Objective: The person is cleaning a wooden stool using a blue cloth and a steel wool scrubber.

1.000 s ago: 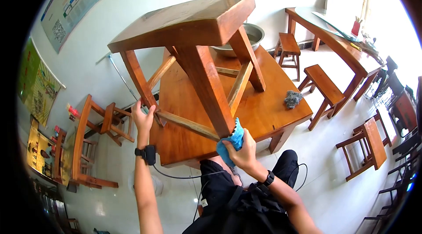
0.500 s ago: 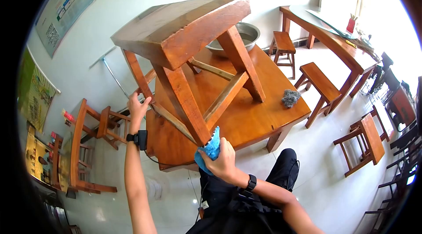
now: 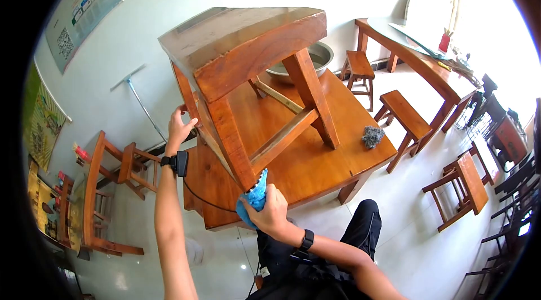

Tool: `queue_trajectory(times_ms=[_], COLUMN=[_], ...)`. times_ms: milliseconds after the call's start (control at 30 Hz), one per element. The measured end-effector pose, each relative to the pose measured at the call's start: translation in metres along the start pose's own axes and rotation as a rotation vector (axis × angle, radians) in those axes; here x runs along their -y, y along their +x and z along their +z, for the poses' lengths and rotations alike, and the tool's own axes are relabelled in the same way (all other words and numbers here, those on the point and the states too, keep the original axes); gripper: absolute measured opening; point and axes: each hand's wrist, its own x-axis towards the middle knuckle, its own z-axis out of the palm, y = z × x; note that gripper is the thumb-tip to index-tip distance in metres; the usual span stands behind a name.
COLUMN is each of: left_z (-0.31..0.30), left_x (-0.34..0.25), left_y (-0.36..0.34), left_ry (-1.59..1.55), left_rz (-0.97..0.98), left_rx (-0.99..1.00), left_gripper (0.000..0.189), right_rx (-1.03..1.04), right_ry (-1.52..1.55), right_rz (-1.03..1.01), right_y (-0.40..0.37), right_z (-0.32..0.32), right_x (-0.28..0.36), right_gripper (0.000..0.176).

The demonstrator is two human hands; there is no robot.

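A wooden stool [image 3: 260, 52] with a worn, greyish top stands on a brown wooden table [image 3: 355, 153], its seat looming close to me. My left hand [image 3: 180, 128] is closed round one of its legs on the left side. Bunched in my right hand [image 3: 272, 211] is a blue cloth [image 3: 257, 194], pressed against the foot of the stool's nearest leg at the table's front edge. Part of that foot is hidden by the cloth. A grey scouring ball [image 3: 372, 137] lies on the table to the right. Behind the stool legs sits a metal basin [image 3: 322, 58], partly hidden.
To the right are a small stool [image 3: 359, 65], a bench [image 3: 406, 113] and a long table [image 3: 417, 54] with things on it. Another stool [image 3: 472, 184] stands nearer. On the left, a long-handled squeegee [image 3: 145, 107] leans against the wall near more wooden furniture [image 3: 93, 187].
My view has shifted slightly, so the stool sits lower in it. My right hand and the cloth remain at the nearest foot. My left hand keeps its hold on the leg.
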Motion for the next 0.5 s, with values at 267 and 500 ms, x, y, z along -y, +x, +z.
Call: queue_trajectory(times_ms=[267,500], left_z=[-0.023,-0.146], left_x=[-0.02,-0.173], left_y=[0.0,-0.017], left_ry=[0.183,-0.446], left_rz=[0.067,-0.138], left_rx=[-0.009,-0.203], left_gripper=[0.069,0.019], right_rx=[0.292,0.044], right_ry=[0.159,0.26], right_rz=[-0.042,-0.108], right_y=[0.01,0.066], right_z=[-0.026,-0.094], right_x=[-0.026,-0.048], right_gripper=[0.037,0.016])
